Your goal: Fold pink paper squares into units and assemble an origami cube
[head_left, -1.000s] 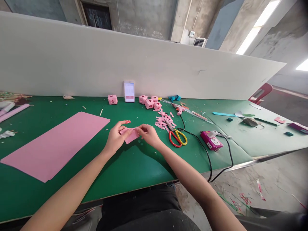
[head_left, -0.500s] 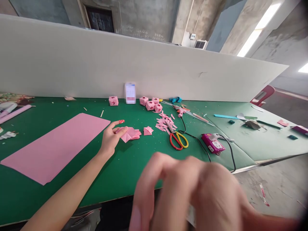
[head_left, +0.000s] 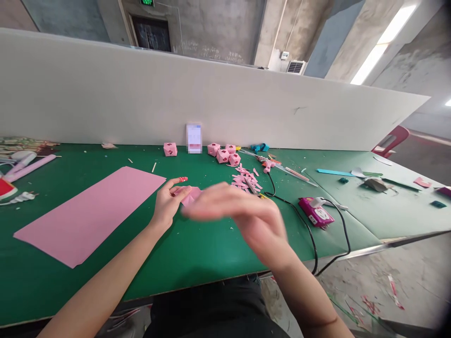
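My left hand (head_left: 167, 201) pinches a folded piece of pink paper (head_left: 190, 195) between thumb and fingers, just above the green table. My right hand (head_left: 243, 206) is smeared by motion and reaches in from the right toward that paper; its fingers are too blurred to read. It covers the rest of the pink folded pieces and most of the scissors. Left of my left hand lies a large pink paper sheet (head_left: 95, 211). Beyond my right hand is a heap of pink paper strips (head_left: 244, 177).
Several folded pink paper cubes (head_left: 222, 155) and a phone (head_left: 194, 139) stand near the white partition (head_left: 141, 94). A pink glue gun (head_left: 268, 165) lies behind the strips. At the right, a purple power strip (head_left: 316, 212) has a black cable near the table edge.
My right hand has dropped from close before the camera to over the table, near the folded paper. The left hand keeps its pinch on the paper. The view has shifted slightly.
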A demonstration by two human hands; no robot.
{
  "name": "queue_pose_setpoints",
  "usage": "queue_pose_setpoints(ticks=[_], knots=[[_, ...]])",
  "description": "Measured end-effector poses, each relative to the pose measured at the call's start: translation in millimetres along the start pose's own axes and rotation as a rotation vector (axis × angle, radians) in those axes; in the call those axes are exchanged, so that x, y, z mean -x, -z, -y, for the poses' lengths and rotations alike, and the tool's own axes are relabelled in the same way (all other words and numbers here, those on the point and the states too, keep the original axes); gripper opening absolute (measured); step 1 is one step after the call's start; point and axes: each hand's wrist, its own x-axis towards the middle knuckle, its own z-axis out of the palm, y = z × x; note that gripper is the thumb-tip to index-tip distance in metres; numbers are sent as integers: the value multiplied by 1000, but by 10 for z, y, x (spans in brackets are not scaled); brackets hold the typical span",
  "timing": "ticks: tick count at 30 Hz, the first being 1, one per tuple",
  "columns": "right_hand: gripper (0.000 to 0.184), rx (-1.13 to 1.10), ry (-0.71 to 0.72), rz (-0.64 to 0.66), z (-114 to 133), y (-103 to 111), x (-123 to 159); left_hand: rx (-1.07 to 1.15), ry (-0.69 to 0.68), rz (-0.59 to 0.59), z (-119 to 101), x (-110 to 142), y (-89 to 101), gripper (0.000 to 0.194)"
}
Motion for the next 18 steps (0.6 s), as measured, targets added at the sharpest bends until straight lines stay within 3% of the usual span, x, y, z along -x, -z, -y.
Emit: queue_pose_setpoints(ticks=[5,8,10,13,18], knots=[[42,-75,-370,-234,-1025,-194,-358,48,64,40,-41,33,-1,59],[46,-44,-456,-200,-1420,-319,-335,32,79,84,-60,54,-8,58],[44,-17,-471,-212,-1505,-382,-302,19,76,104,-54,67,-23,57],[39,-46,-473,-121,-1529,-445,-286,-9,59,126,-18,84,-52,58],[35,-101,-437,-92,-1613,-442,-287,-42,4,107,61,81,-72,57]])
